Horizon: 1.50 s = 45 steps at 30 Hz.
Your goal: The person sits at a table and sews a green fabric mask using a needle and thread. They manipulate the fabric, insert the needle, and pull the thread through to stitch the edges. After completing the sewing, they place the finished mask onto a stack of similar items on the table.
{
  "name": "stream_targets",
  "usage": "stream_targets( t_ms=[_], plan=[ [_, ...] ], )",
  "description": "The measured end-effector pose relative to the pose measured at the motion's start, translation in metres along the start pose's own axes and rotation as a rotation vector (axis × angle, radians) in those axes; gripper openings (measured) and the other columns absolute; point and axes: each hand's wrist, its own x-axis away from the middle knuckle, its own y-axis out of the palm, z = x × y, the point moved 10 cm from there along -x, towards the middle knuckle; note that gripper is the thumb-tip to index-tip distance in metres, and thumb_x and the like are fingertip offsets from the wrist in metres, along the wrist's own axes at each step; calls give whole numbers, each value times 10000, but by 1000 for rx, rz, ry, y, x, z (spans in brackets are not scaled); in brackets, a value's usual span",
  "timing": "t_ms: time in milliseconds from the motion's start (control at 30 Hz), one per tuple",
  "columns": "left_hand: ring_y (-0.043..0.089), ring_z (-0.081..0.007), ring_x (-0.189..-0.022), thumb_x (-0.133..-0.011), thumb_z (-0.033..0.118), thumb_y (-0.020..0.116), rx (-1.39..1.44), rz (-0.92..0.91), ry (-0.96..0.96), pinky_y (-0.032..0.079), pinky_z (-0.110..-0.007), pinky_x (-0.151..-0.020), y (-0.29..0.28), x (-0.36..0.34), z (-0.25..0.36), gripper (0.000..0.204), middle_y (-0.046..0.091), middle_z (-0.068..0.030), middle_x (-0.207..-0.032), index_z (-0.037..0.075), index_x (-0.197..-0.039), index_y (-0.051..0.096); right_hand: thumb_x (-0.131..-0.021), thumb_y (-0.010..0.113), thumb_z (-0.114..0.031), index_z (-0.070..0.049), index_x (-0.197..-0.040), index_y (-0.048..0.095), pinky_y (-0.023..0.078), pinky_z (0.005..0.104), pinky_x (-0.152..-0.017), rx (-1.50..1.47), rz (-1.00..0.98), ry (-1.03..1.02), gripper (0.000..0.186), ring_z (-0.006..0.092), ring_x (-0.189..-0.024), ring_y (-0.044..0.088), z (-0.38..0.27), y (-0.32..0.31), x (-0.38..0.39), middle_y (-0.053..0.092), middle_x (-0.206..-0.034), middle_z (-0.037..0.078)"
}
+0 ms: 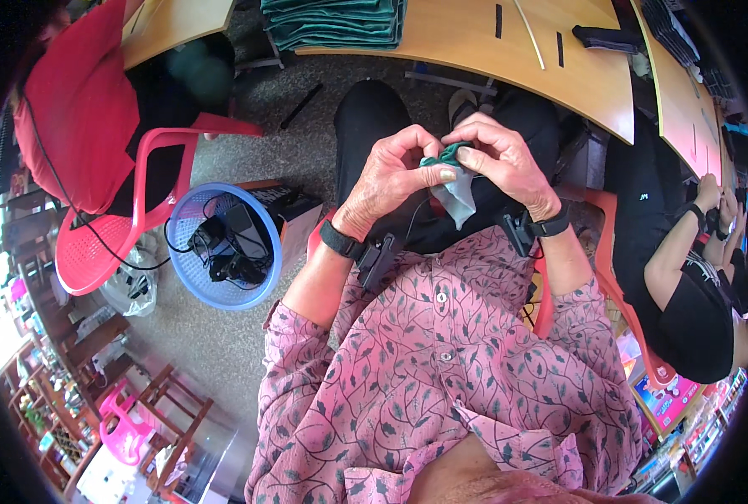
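Observation:
Between my two hands, above my lap, is a small piece of green fabric (448, 156) with a pale grey-white part (455, 200) hanging from it to a point. My left hand (395, 172) pinches its left edge between thumb and fingers. On the other side my right hand (505, 155) grips the top right of the fabric, thumb pressed on the green. The fingertips of both hands nearly meet at the upper edge. Each wrist wears a black strap with a small dark device. What lies inside the folds is hidden.
A wooden table (458, 38) stands ahead, bearing a stack of folded green cloth (334, 23). At left are a blue basket (273, 244) holding black cables and a red plastic chair (97, 252) with a person in red. Another person in black (693, 319) sits at right.

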Motion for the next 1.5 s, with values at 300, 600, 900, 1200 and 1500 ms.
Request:
stream_targets(
  t_ms=[300, 600, 900, 1200, 1500],
  plan=[
    [595, -63, -868, -817, 45, 773, -109, 80, -14, 499, -237, -784, -3, -2, 3, 244, 648, 21, -930, 40, -1032, 658, -914, 628, -96, -11, -917, 645, 441, 223, -596, 69, 92, -1, 86, 48, -672, 544, 8, -5, 4, 607, -797, -12],
    [547, -39, -772, -812, 69, 782, -372, 107, 62, 461, -208, -663, 0, -7, -3, 201, 593, 48, -871, 50, -947, 634, -952, 612, -178, -7, -878, 644, 424, 200, -527, -217, 346, 235, 189, 28, -603, 527, 43, -14, 10, 586, -708, -27],
    [534, -69, -862, -814, 49, 719, -221, -91, -47, 452, -228, -773, 15, 0, 3, 175, 539, 14, -943, 31, -910, 574, -965, 621, -213, -39, -897, 649, 400, 177, -502, -288, 393, 230, 188, 11, -571, 501, 55, -18, 10, 572, -715, -53],
    [547, -65, -868, -822, 31, 672, -381, 125, 143, 461, -228, -766, -2, 2, 16, 129, 571, -7, -977, 29, -897, 568, -982, 608, -244, -62, -935, 647, 351, 170, -477, -325, 352, 210, 192, 2, -543, 449, 48, -16, 9, 526, -673, -73],
    [594, -83, -705, -789, 5, 670, -494, 375, 261, 510, -239, -645, -16, 7, 25, 133, 566, -32, -836, 5, -877, 571, -981, 612, -246, -70, -958, 642, 345, 171, -490, -326, 431, 158, 180, 5, -552, 435, 34, -17, 13, 499, -693, -79]
  ],
)
